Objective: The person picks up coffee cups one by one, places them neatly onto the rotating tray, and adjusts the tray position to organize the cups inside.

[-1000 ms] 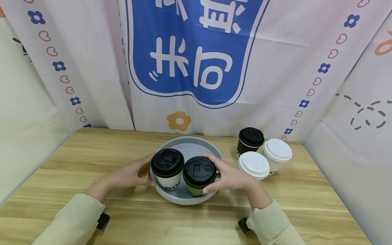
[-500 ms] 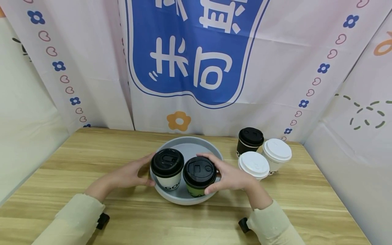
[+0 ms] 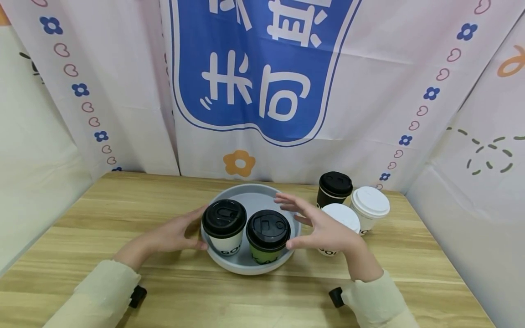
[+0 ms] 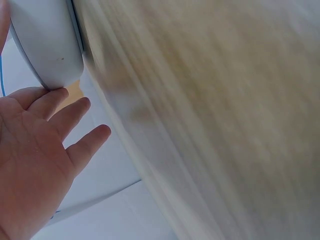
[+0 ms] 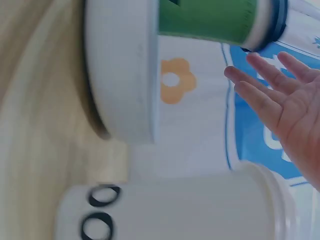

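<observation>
A round grey tray (image 3: 254, 197) holds two lidded paper cups, both upright. One is a white cup with a black lid (image 3: 224, 218) on the left; the other is a green cup with a black lid (image 3: 268, 230) on the right. My left hand (image 3: 176, 234) touches the tray's left side with spread, fairly straight fingers, as the left wrist view shows at the tray wall (image 4: 47, 40). My right hand (image 3: 324, 230) hovers beside the green cup, fingers extended and apart from its lid, holding nothing. In the right wrist view the green cup (image 5: 210, 17) stands within the tray.
Right of the tray stand a black cup (image 3: 334, 187), a white-lidded cup (image 3: 371, 202) and a second white-lidded cup (image 3: 343, 215), partly covered by my right hand. The wooden table (image 3: 172, 291) ends at a printed cloth backdrop (image 3: 135, 136).
My right hand has let go of the green cup and moved right, its fingers spreading. The cup stays in the tray. My left hand has stayed in place.
</observation>
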`<state>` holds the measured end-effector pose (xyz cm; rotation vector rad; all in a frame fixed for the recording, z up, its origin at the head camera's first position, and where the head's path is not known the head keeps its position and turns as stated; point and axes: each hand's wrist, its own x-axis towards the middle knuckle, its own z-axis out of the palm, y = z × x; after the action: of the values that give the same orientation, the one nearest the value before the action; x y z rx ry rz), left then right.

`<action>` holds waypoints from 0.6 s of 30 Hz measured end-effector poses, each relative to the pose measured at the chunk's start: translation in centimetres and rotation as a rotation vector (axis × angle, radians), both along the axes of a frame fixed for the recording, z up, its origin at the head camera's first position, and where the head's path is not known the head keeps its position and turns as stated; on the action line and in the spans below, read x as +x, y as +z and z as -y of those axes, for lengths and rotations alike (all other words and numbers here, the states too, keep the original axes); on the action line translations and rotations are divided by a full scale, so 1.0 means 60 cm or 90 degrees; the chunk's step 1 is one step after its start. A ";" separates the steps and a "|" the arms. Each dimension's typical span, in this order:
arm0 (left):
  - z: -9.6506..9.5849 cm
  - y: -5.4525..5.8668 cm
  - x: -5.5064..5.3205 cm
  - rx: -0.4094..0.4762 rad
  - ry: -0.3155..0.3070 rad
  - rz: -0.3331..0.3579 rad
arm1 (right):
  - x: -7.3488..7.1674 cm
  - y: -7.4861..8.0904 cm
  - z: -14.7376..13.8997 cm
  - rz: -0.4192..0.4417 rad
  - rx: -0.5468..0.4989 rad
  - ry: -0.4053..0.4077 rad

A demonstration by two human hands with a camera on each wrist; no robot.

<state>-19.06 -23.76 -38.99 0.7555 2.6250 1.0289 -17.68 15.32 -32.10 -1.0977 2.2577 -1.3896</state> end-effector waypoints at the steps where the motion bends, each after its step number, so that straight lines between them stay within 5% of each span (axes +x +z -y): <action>1: 0.000 0.000 0.000 0.001 0.002 0.003 | 0.001 0.004 -0.004 -0.013 -0.003 -0.005; 11: 0.000 -0.004 -0.004 0.007 0.008 0.019 | 0.010 0.023 -0.056 -0.164 -0.018 -0.105; 18: 0.000 -0.005 -0.004 0.000 0.015 0.024 | 0.018 0.031 -0.104 -0.204 -0.040 -0.168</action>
<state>-19.30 -23.74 -39.30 0.7011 2.6080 1.0394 -16.62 21.55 -30.26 -1.1461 2.6854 -1.4791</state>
